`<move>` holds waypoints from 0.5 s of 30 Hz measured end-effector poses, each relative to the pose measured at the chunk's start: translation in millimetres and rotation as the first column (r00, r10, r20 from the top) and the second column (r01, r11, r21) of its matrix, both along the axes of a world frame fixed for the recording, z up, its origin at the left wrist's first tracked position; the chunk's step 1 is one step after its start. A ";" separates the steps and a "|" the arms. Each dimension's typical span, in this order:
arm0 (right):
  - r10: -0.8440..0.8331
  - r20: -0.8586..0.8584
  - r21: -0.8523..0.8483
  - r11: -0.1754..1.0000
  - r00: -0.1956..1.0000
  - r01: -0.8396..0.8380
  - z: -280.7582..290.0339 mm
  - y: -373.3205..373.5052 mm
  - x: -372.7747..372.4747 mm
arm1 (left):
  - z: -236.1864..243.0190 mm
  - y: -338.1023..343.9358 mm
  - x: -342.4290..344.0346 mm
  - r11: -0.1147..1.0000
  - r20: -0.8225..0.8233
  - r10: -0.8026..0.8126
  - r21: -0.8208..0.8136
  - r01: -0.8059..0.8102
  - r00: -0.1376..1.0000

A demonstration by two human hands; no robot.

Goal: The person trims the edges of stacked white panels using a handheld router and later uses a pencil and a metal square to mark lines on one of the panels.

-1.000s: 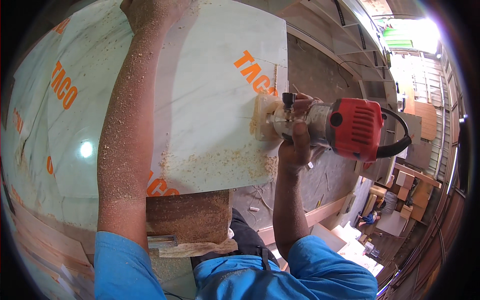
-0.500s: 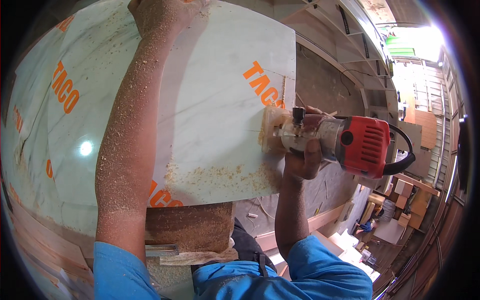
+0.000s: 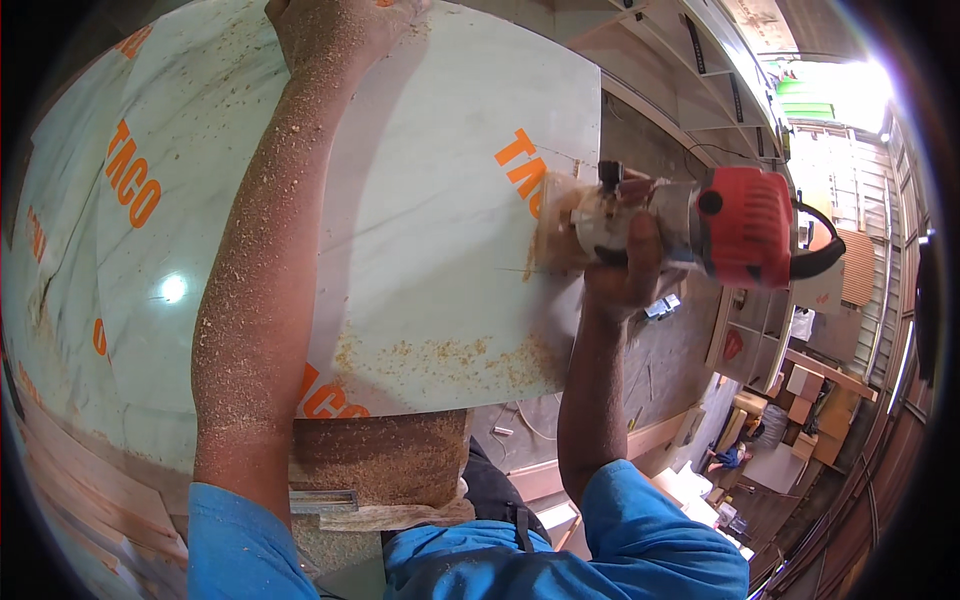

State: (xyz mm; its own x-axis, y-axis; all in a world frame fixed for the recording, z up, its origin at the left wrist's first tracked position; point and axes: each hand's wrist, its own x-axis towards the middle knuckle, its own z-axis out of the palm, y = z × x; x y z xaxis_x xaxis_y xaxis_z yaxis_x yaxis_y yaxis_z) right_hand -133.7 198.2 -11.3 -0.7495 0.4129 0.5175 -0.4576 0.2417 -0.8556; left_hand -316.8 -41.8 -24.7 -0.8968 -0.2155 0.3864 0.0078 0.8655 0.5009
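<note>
My right hand (image 3: pixel 638 262) is wrapped around the metal neck of a red trim router (image 3: pixel 745 225). The router lies on its side in the view, its clear base plate (image 3: pixel 556 222) pressed against the panel's right edge. This white marble-patterned panel (image 3: pixel 430 230) carries orange printed lettering and loose sawdust. Dust-covered, my left arm stretches across the panel. At the far edge, my left hand (image 3: pixel 335 35) rests on it, its fingers partly cut off by the top of the picture. The cutting bit is hidden.
Sawdust (image 3: pixel 440 365) is scattered near the panel's near edge, above a brown board (image 3: pixel 380 458). A white cabinet frame (image 3: pixel 690 60) stands beyond on the right. Wood offcuts (image 3: pixel 800 400) and boxes lie farther right. Stacked boards (image 3: pixel 90 510) are at lower left.
My right hand has moved the router away from me along the panel's right edge, blurring slightly. The panel and my left arm have shifted slightly rightward in view.
</note>
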 end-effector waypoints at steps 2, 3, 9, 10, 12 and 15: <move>-0.026 0.007 -0.014 1.000 1.000 0.026 2.0 1.4 -13.7 | 5.3 0.6 2.3 1.000 0.098 0.003 0.024 -0.005 0.995; -0.023 0.009 -0.016 1.000 1.000 0.023 1.1 2.0 -19.9 | 4.1 0.2 2.6 1.000 0.100 0.006 0.022 -0.008 0.995; -0.079 -0.009 0.145 0.986 0.997 0.080 1.6 5.7 -48.7 | 7.8 1.7 3.5 1.000 0.071 0.013 -0.005 -0.013 0.997; -0.071 -0.027 0.117 0.990 0.997 0.074 -1.0 7.5 -51.9 | 7.9 1.4 3.4 1.000 0.084 0.014 0.015 -0.015 0.996; -0.064 -0.046 0.089 0.994 0.997 0.068 -3.0 10.1 -55.9 | 6.5 1.0 3.1 0.999 0.097 0.014 0.036 -0.017 0.995; -0.112 -0.044 0.116 0.986 0.993 0.116 -2.1 12.4 -60.0 | 3.8 0.7 1.7 1.000 0.038 0.020 0.015 -0.021 0.999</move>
